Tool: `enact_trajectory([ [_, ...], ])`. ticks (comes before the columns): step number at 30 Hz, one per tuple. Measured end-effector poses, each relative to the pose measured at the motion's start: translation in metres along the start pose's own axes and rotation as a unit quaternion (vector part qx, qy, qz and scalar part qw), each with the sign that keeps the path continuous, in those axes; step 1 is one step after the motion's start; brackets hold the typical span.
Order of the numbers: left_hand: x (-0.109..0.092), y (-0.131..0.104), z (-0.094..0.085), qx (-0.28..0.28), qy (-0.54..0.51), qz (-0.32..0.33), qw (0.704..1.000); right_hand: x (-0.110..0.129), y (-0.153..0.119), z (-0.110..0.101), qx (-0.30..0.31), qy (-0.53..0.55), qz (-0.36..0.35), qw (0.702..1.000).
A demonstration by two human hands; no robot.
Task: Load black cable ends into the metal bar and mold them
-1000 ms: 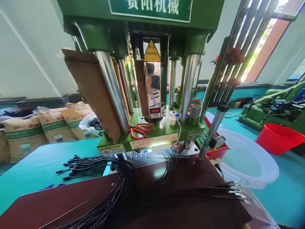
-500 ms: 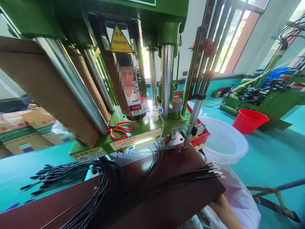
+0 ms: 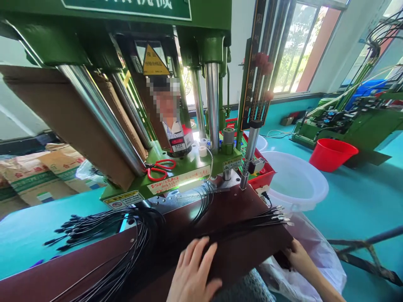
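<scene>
In the head view, our left hand [image 3: 193, 272], loosely spread and visibly empty, is over the flat dark-brown board [image 3: 242, 251], near the silver-tipped thin black cables [image 3: 255, 220] lying across it. Our right hand [image 3: 300, 258] is at its corner; we cannot tell its grip. A careless sweep could tangle them.

Pale wall [image 3: 335, 63] is rising behind, dark band [image 3: 292, 97] running low along it | window [image 3: 308, 29] is admitting bright daylight, greenery showing outside | turquoise floor [image 3: 355, 197] is stretching right | red bucket [image 3: 332, 155] is standing before green machinery [image 3: 368, 138] | printed sacks [image 3: 23, 182] are slumping left | brown bench [image 3: 242, 251] is filling the foreground
</scene>
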State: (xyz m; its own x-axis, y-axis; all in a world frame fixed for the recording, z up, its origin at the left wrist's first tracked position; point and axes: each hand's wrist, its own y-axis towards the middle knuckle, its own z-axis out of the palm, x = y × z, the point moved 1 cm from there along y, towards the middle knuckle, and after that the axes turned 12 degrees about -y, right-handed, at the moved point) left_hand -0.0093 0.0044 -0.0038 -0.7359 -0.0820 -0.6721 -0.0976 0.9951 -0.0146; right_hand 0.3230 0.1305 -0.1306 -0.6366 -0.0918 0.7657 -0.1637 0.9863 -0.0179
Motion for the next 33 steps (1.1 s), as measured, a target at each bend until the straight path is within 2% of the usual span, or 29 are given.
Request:
enact_trajectory([
  [2, -0.012, 0.038, 0.011, 0.012, 0.104, 0.119, 0.987, 0.01, -0.004, -0.006, 0.006, -0.022, -0.018, 1.0],
  [5, -0.02, 0.077, 0.023, 0.064, 0.221, 0.219, 0.948, 0.024, -0.017, -0.018, 0.011, -0.041, -0.041, 0.998],
  [8, -0.02, 0.093, 0.027, 0.125, 0.29, 0.291, 0.903, 0.025, -0.03, -0.03, 0.01, -0.053, -0.023, 0.998],
  [10, -0.022, 0.096, 0.025, 0.133, 0.314, 0.318, 0.885, 0.023, -0.036, -0.039, 0.006, -0.067, -0.008, 0.998],
  [12, -0.028, 0.096, 0.018, 0.118, 0.301, 0.306, 0.896, 0.025, -0.042, -0.051, -0.036, -0.092, -0.002, 0.995],
  [14, -0.036, 0.095, 0.006, 0.087, 0.238, 0.264, 0.931, 0.037, -0.045, -0.062, -0.109, -0.105, -0.006, 0.988],
  [16, -0.044, 0.095, -0.008, 0.063, 0.129, 0.204, 0.968, 0.06, -0.048, -0.068, -0.157, -0.072, -0.016, 0.985],
  [18, -0.048, 0.096, -0.02, 0.072, -0.006, 0.14, 0.988, 0.089, -0.049, -0.063, -0.134, 0.013, -0.023, 0.991],
  [20, -0.048, 0.098, -0.029, 0.116, -0.149, 0.082, 0.979, 0.12, -0.046, -0.046, -0.063, 0.127, -0.022, 0.99],
  [22, -0.048, 0.098, -0.036, 0.164, -0.269, 0.044, 0.948, 0.148, -0.04, -0.019, 0.048, 0.267, -0.026, 0.962],
  [24, -0.048, 0.096, -0.04, 0.194, -0.347, 0.02, 0.917, 0.173, -0.027, 0.006, 0.157, 0.43, -0.039, 0.888],
  [25, -0.048, 0.094, -0.04, 0.203, -0.372, 0.011, 0.906, 0.184, -0.018, 0.014, 0.188, 0.501, -0.044, 0.844],
  [27, -0.047, 0.088, -0.035, 0.22, -0.407, -0.005, 0.887, 0.203, 0.003, 0.018, 0.179, 0.606, -0.071, 0.772],
  [29, -0.044, 0.081, -0.023, 0.232, -0.42, -0.019, 0.877, 0.217, 0.023, 0.008, 0.13, 0.656, -0.096, 0.738],
  [31, -0.04, 0.076, -0.007, 0.251, -0.416, -0.028, 0.874, 0.225, 0.036, -0.009, 0.099, 0.651, -0.106, 0.745],
  [33, -0.038, 0.074, 0.008, 0.275, -0.402, -0.036, 0.873, 0.229, 0.04, -0.023, 0.105, 0.606, -0.106, 0.782],
])
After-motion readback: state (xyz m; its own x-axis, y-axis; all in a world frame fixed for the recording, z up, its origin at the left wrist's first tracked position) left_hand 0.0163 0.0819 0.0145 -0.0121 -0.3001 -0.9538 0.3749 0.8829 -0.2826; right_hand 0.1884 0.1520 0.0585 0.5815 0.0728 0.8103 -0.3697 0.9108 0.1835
